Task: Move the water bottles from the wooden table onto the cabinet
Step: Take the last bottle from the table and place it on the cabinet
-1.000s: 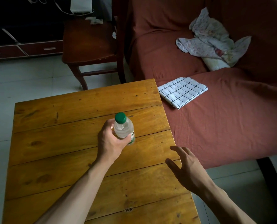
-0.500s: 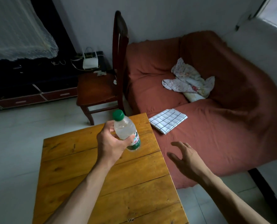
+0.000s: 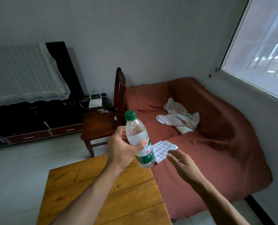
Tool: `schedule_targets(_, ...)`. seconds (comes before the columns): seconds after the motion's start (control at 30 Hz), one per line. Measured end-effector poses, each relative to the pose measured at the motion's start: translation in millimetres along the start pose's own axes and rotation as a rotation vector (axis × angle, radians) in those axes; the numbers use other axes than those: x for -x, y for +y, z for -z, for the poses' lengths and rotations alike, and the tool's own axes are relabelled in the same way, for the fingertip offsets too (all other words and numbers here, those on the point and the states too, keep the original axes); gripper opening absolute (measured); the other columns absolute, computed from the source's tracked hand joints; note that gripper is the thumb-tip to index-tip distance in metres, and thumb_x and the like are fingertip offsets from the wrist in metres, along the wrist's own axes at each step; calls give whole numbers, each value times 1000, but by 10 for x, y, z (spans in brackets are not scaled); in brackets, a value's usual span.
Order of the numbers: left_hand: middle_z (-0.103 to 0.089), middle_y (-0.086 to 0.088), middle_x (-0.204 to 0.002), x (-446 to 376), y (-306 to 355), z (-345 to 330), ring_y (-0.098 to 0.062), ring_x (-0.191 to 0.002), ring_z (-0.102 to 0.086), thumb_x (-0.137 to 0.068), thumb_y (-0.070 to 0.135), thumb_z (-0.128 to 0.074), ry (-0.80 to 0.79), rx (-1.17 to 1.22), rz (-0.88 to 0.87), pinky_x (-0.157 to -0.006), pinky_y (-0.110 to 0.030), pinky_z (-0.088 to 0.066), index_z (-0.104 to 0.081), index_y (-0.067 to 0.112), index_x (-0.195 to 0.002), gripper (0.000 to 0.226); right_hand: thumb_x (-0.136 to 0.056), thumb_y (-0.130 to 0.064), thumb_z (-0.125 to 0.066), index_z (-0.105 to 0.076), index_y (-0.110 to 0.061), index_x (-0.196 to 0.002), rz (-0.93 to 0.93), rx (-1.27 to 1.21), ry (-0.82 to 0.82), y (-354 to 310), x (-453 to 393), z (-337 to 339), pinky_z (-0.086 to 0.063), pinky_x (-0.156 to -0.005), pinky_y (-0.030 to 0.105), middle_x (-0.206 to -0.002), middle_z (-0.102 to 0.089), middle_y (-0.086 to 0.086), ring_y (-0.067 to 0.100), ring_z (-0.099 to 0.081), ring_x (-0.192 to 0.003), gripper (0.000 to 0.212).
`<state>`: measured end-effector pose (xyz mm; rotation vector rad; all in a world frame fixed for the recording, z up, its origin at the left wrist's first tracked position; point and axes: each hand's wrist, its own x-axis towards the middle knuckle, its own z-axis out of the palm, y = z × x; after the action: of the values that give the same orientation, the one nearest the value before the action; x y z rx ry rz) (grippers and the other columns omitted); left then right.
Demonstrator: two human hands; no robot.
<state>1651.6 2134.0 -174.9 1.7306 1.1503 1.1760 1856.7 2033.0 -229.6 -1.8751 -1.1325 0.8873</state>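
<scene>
Your left hand (image 3: 120,150) has its fingers (image 3: 140,143) curled round the water bottle (image 3: 139,140), lifted clear above the table (image 3: 79,181) and tilted. Your right hand (image 3: 183,163) hangs beside it, fingers spread, holding nothing. The one-handed mid-body grip could let the bottle slip on the way to the cabinet (image 3: 37,127), well left of your fingers.

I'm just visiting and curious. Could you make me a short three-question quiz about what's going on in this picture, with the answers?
1. True or false: the water bottle stands on the wooden table.
2. Which hand grips the bottle? A) left hand B) right hand
3. Fill in: the checked cloth lies on the red ____.

Key
1. False: it is held up above the table, tilted.
2. A; the right hand is open and holds nothing.
3. Sofa.
</scene>
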Motion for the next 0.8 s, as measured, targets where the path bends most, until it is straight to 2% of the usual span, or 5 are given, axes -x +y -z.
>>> schedule_targets(0.17,-73,10,-91,63,238,-59,-3,-84,-68,-59,34,-91,-23,-10,-71,-70,-23,-58,-64,22,-98,48,-99,-41,-50,-65,-16,-117,-222,-476,-118,-186,130,76,-51,-96,45,-112,-72,10,23,-68,-103,34)
schedule_targets(0.3,-73,11,-89,75,338,-101,-2,-82,-68,-59,33,-92,-35,-4,-94,-70,-27,-59,-64,22,-97,48,-100,-38,-50,-62,-5,-115,-242,-693,-153,-343,167,88,-54,-83,41,-105,-72,22,31,-68,-93,39)
schedule_targets(0.37,-72,11,-89,73,340,-95,-3,-83,-68,-58,40,-90,-40,0,-94,-72,-31,-60,-63,24,-97,50,-99,-39,-52,-62,-3,-115,-244,-704,-153,-386,169,82,-55,-78,38,-101,-72,22,30,-69,-91,41)
schedule_targets(0.53,-72,11,-92,55,290,-19,-5,-87,-68,-57,49,-85,-45,25,-102,-74,-34,-60,-63,25,-98,52,-98,-40,-54,-63,-2,-115,-342,-678,-151,-429,155,18,-53,-84,43,-99,-74,19,30,-70,-92,43)
schedule_targets(0.8,-71,11,-98,68,95,170,-10,-95,-68,-62,47,-85,-101,77,-100,-81,-40,-58,-60,28,-106,54,-91,-33,-63,-72,-14,-102,-347,-540,-154,-557,179,-214,-44,-87,43,-86,-72,5,22,-64,-94,23)
